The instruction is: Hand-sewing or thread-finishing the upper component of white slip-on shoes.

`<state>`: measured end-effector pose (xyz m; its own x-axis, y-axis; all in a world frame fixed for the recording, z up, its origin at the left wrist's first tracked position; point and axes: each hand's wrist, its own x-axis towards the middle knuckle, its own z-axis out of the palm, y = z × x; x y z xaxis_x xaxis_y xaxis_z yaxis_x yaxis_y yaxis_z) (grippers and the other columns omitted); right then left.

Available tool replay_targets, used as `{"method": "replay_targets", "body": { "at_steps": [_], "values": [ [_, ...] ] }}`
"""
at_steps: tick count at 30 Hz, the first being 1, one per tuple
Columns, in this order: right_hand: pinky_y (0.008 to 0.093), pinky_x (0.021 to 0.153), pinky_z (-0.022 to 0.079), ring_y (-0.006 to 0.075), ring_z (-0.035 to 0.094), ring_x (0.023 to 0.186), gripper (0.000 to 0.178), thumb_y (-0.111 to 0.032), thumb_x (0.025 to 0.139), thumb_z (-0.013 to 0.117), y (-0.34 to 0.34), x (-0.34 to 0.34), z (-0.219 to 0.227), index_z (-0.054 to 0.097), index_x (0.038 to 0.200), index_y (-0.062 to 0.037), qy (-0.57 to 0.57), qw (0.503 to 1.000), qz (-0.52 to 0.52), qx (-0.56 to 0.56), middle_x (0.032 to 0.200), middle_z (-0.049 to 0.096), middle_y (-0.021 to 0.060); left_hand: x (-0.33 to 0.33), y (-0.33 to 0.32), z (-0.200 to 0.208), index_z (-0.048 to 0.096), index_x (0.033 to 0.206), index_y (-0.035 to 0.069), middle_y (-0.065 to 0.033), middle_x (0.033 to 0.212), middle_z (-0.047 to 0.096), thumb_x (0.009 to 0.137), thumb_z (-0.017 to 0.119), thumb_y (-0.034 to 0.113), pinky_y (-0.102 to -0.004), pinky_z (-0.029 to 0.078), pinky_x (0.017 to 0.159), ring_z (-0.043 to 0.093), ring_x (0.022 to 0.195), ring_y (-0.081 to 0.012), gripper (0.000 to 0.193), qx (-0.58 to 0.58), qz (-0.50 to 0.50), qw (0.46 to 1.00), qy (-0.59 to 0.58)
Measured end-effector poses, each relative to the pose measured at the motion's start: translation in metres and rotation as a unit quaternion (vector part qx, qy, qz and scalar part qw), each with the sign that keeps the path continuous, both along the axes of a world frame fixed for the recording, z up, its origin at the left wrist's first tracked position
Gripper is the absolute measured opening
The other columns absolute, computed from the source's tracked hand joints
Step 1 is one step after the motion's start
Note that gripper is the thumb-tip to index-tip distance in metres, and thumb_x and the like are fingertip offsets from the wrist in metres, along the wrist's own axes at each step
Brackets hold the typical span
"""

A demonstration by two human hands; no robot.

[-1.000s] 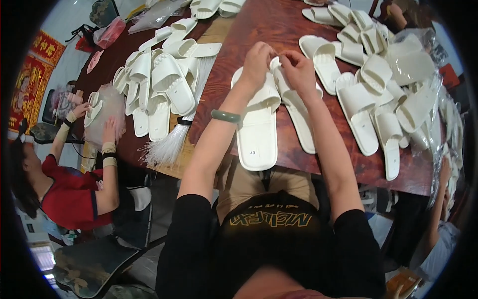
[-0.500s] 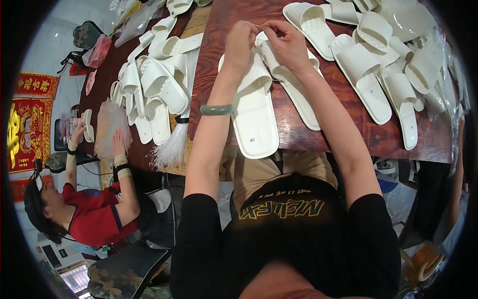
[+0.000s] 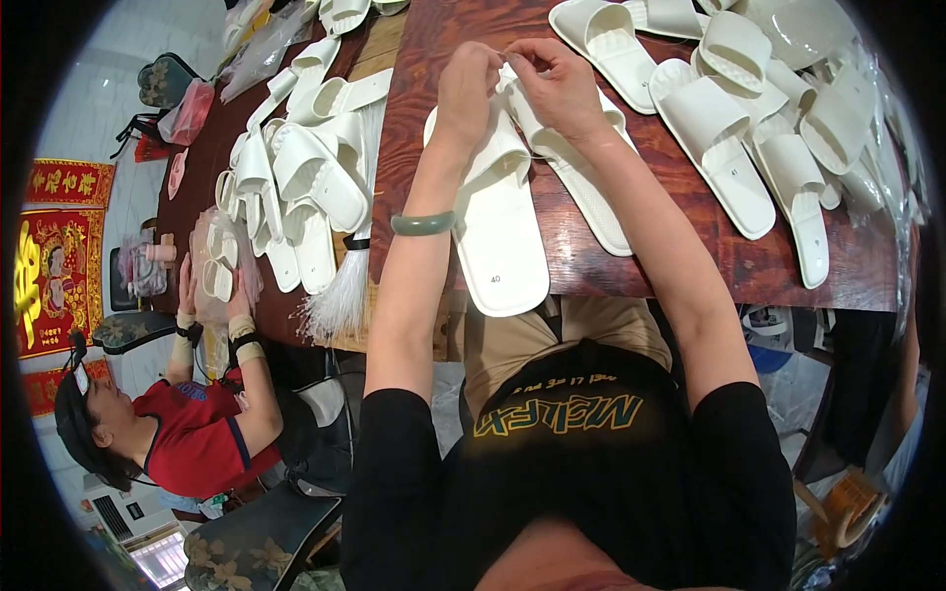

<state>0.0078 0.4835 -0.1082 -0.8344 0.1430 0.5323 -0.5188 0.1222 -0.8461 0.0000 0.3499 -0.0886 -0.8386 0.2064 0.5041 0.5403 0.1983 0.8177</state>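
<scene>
A pair of white open-toe slippers lies in front of me on the reddish-brown wooden table. The left slipper (image 3: 501, 246) reaches past the table's near edge; the right slipper (image 3: 594, 205) is partly hidden under my right forearm. At their far ends my left hand (image 3: 467, 97) and my right hand (image 3: 562, 91) are close together, fingertips pinched. Whatever they grip between them is too thin and too covered to make out. A bundle of clear plastic strands (image 3: 335, 294), bound with a dark band, lies to the left.
Several white slippers (image 3: 708, 138) lie at the right beside clear plastic wrapping (image 3: 808, 30). Another slipper pile (image 3: 313, 167) covers the left table. A co-worker in a red shirt (image 3: 202, 443) handles a slipper pair (image 3: 219, 264) in a clear bag there.
My hands stay pinched at the slippers' far ends, shifting slightly left. The co-worker's hands have come together around a bag with slippers in it.
</scene>
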Motion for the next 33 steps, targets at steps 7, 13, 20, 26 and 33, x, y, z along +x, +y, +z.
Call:
{"method": "replay_targets", "body": {
  "at_steps": [7,13,20,26,33],
  "values": [
    [0.0278,0.064,0.048,0.0173,0.061,0.072,0.015,-0.016,0.083,0.064,-0.001,0.001,0.002,0.067,0.092,-0.0045,-0.004,1.000,-0.005,0.011,0.085,0.063,0.0093,0.003,0.002,-0.003,0.054,0.085,0.004,0.0001,0.075,0.051,0.093,0.039,0.023,-0.0232,0.036,0.059,0.043,0.066,-0.0076,0.026,-0.031,0.038,0.997,0.052],
    [0.0280,0.065,0.048,0.0173,0.061,0.073,0.014,-0.014,0.082,0.063,0.002,-0.002,0.001,0.067,0.091,-0.0031,-0.011,1.000,-0.002,0.004,0.085,0.064,0.0095,-0.003,0.002,-0.006,0.055,0.087,0.003,-0.0034,0.079,0.055,0.094,0.037,0.020,-0.0263,0.040,0.063,0.050,0.071,-0.0113,0.026,-0.017,0.044,0.999,0.019],
    [0.0335,0.068,0.048,0.0271,0.062,0.076,0.008,-0.007,0.080,0.062,-0.001,-0.009,-0.010,0.066,0.085,-0.0016,0.044,0.998,-0.016,-0.030,0.082,0.064,0.0146,0.002,0.005,-0.001,0.055,0.093,0.000,-0.0054,0.076,0.052,0.095,0.039,0.017,-0.0278,0.041,0.061,0.051,0.069,-0.0140,0.024,-0.063,0.029,0.996,0.061],
    [0.0311,0.063,0.047,0.0250,0.061,0.072,0.009,-0.007,0.081,0.063,0.001,0.005,0.010,0.065,0.087,-0.0007,0.030,0.999,-0.030,-0.001,0.080,0.062,0.0137,0.009,0.007,0.004,0.054,0.088,0.004,0.0006,0.066,0.046,0.098,0.039,0.021,-0.0216,0.032,0.050,0.042,0.056,-0.0057,0.025,0.061,-0.014,0.994,-0.094],
    [0.0307,0.064,0.047,0.0233,0.060,0.072,0.009,-0.006,0.081,0.062,0.002,0.011,0.014,0.064,0.086,0.0003,0.012,1.000,-0.026,-0.008,0.080,0.061,0.0132,0.007,0.002,0.005,0.054,0.084,0.002,-0.0007,0.067,0.046,0.096,0.041,0.020,-0.0233,0.034,0.057,0.042,0.061,-0.0081,0.025,0.042,-0.037,0.991,-0.120]
  ]
}}
